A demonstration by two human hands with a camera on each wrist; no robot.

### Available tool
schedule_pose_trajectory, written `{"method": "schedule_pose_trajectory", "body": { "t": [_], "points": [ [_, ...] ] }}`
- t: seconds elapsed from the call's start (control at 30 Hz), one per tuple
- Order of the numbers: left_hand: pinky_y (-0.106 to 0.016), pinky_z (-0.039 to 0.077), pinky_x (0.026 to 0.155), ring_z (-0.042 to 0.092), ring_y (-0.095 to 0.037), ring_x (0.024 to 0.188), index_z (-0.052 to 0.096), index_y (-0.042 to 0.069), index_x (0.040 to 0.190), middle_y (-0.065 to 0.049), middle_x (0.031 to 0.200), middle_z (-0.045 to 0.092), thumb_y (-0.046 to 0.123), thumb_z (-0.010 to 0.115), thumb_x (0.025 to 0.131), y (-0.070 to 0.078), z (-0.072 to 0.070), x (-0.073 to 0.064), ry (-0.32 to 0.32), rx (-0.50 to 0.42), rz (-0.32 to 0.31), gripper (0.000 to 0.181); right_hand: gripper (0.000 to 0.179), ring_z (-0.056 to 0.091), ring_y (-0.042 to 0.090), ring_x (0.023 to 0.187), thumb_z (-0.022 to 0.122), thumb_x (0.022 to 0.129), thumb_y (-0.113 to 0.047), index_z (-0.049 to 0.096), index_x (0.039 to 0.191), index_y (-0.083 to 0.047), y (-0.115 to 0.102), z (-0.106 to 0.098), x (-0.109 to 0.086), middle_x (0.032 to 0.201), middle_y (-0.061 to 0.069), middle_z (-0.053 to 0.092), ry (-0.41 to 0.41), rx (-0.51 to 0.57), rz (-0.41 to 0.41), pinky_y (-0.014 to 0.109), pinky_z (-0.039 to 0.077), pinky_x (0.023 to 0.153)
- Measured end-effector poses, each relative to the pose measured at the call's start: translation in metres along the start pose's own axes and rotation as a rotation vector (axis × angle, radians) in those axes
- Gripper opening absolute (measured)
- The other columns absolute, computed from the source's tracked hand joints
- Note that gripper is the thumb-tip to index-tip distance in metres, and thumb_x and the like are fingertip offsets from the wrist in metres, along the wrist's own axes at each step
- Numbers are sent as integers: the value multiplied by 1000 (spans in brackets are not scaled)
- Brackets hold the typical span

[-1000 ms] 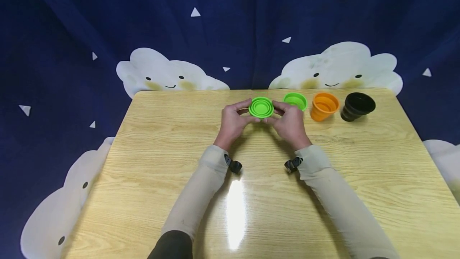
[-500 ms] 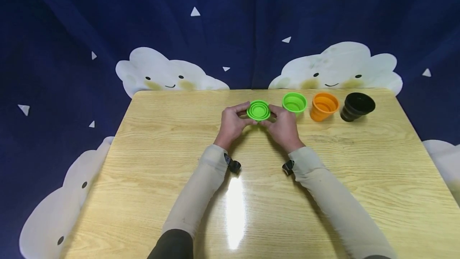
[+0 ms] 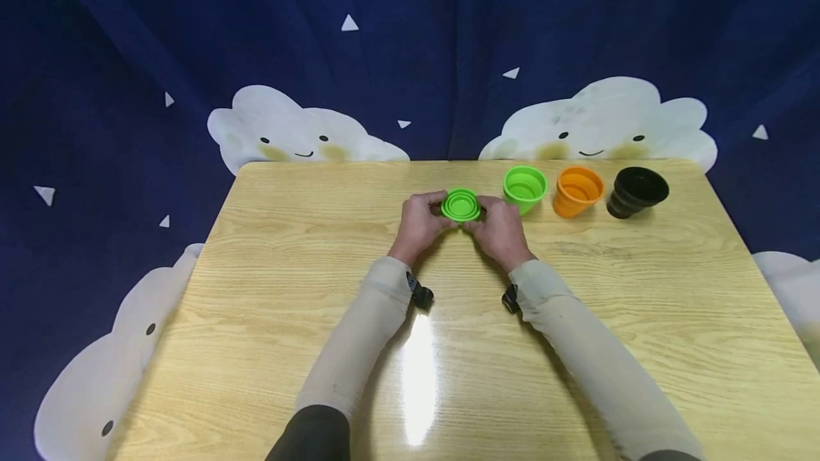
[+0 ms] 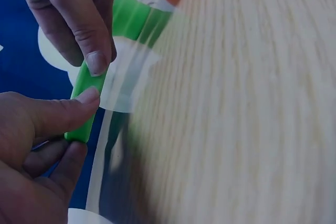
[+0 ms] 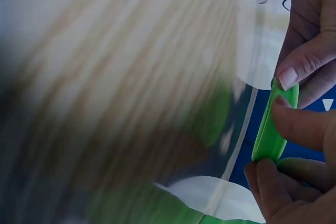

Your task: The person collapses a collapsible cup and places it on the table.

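A bright green collapsible cup [image 3: 461, 205], folded flat into nested rings, is held between both hands over the back middle of the table. My left hand [image 3: 419, 225] pinches its left edge and my right hand [image 3: 502, 232] pinches its right edge. In the left wrist view the flattened cup [image 4: 84, 85] shows edge-on, raised off the tabletop, thumbs on its near side. The right wrist view also shows the thin cup [image 5: 269, 136] gripped at both ends. Just beyond the right hand stands a second green cup [image 3: 525, 187], expanded, its lower part partly covered.
An orange collapsible cup [image 3: 578, 192] and a black one [image 3: 637, 191], both expanded, stand in a row right of the green cup. The light wooden table [image 3: 288, 247] ends at a dark blue curtain [image 3: 410, 34] with clouds.
Both hands have brought the flat green cup slightly nearer to me and a little left. The right hand has moved left, uncovering more of the standing green cup.
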State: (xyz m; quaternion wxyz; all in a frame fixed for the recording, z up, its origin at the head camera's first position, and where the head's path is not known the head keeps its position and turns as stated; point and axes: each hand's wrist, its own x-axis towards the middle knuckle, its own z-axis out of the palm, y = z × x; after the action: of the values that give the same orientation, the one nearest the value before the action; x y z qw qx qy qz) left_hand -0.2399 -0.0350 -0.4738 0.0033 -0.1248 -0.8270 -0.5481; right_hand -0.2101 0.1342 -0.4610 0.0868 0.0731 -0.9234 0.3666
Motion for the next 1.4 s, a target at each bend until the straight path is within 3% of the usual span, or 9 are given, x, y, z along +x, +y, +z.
{"method": "schedule_pose_trajectory", "body": {
  "t": [0.13,0.37,0.73,0.93,1.2,1.4],
  "points": [
    [-21,57,83,70,-27,104,64,-7,128,-22,121,67,-12,86,71,-2,5,2,-5,24,-4,61,43,67,35,102,87,78,-5,70,116,6,3,1,0,108,22,72,-13,-14,14,48,55,86],
    [-20,56,83,70,-23,105,66,-3,128,-18,119,69,-9,86,73,-6,10,4,-26,58,-34,59,46,67,36,102,88,77,-6,70,118,6,7,0,4,107,22,72,-39,-50,19,48,54,87],
    [-23,55,90,69,-20,105,68,1,127,-14,119,70,-4,89,72,-12,12,7,-47,205,23,60,38,68,36,102,88,77,-6,73,111,5,8,2,11,104,20,73,-95,-163,15,48,54,90],
    [-22,54,90,69,-22,108,65,-2,130,-16,122,69,-7,89,70,-10,11,6,-42,187,13,65,41,67,38,104,88,76,-5,71,111,6,6,2,11,106,21,72,-108,-170,14,49,53,92],
    [-26,53,94,67,-23,111,57,-3,139,-17,124,68,-6,90,69,-1,6,1,-60,174,-22,77,46,62,39,109,86,78,-5,67,118,8,8,-6,1,112,24,68,-98,-113,-32,52,50,95],
    [-30,52,98,64,-28,116,60,0,138,-16,127,66,2,94,67,18,2,-2,-14,216,-25,78,59,62,39,108,85,81,-11,60,131,10,10,-19,-13,119,27,66,-59,-78,-15,53,51,94]
  ]
}}
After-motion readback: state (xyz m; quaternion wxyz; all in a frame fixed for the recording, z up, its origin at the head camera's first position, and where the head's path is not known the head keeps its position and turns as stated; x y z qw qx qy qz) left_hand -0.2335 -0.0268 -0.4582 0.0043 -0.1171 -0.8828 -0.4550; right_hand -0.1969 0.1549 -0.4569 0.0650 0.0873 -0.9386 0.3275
